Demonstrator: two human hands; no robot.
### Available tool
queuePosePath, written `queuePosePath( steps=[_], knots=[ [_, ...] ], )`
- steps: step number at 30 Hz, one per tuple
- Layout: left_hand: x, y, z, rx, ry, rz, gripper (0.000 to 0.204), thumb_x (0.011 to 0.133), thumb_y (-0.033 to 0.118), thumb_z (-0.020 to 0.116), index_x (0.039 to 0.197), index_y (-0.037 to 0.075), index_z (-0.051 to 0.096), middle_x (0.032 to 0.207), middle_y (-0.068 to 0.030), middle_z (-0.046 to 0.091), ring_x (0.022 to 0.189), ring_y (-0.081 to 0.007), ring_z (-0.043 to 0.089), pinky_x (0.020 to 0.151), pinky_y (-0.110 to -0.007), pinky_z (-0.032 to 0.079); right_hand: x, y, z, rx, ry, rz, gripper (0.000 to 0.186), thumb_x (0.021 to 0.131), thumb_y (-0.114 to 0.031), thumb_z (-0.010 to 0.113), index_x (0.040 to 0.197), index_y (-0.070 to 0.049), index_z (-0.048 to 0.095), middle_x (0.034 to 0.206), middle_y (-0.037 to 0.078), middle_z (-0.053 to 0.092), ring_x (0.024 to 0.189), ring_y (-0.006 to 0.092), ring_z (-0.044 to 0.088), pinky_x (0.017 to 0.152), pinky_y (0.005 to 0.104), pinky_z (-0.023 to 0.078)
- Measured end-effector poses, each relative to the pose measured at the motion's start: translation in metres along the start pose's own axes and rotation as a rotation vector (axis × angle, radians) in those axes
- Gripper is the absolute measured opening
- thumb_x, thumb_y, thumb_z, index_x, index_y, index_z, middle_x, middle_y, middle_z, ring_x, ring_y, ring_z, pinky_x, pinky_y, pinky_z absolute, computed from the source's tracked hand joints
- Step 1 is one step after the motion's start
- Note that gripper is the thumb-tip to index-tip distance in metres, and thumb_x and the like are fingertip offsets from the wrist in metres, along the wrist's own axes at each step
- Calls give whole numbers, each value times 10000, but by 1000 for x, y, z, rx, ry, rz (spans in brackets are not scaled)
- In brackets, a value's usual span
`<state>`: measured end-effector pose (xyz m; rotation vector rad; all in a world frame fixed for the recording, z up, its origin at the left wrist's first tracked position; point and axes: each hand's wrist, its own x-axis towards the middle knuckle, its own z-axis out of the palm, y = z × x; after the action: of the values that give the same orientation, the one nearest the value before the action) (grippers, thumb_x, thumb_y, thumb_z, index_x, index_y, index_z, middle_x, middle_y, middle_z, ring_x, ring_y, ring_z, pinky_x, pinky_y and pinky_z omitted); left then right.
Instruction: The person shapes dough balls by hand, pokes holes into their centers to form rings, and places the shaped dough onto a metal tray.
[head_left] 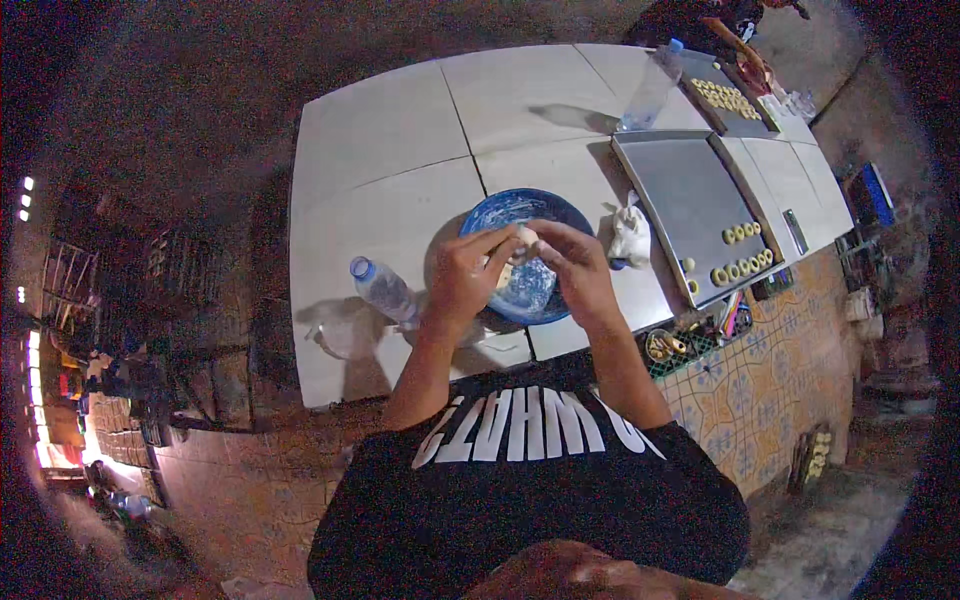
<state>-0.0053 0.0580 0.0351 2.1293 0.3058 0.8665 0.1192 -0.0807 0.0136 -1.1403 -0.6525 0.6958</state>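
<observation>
Above a blue bowl [573, 215] dusted white inside, both hands meet at a small pale piece of dough [527, 237]. My left hand [470, 268] grips it from one side with bent fingers. On the other side my right hand [578, 270] pinches it with thumb and fingers. More pale dough [504, 277] shows in the bowl beside the left fingers, partly hidden by them. To the right of the bowl lies a dark metal tray [680, 185], with several small dough rings [741, 267] lined up at its near end.
A clear plastic bottle [382, 287] and a crumpled clear bag [345, 328] lie on the white table [385, 130] at left. A white bag [630, 235] sits between bowl and tray. A taller bottle [655, 85] stands farther back, near another filled tray [745, 120] and a co-worker's hand [755, 70].
</observation>
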Motion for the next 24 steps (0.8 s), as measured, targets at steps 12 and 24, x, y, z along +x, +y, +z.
queuePosePath(
  steps=[12,24],
  knots=[
    [-7,-10,10,31,62,108,373,902,-18,687,1271,31,714,1069,-199,756,939,-317,762,813,-359,596,-3,-9,10,-274,89,-82,306,990,-138,692,1236,43,708,1077,127,753,929,173,704,863,326,542],
    [-4,-14,7,-720,-137,-373,265,996,47,665,1249,-12,717,1109,-96,762,966,-131,704,897,-276,570,-8,-14,2,156,4,0,181,960,-50,690,1133,-25,642,1046,41,688,1014,127,643,925,303,499]
  ],
)
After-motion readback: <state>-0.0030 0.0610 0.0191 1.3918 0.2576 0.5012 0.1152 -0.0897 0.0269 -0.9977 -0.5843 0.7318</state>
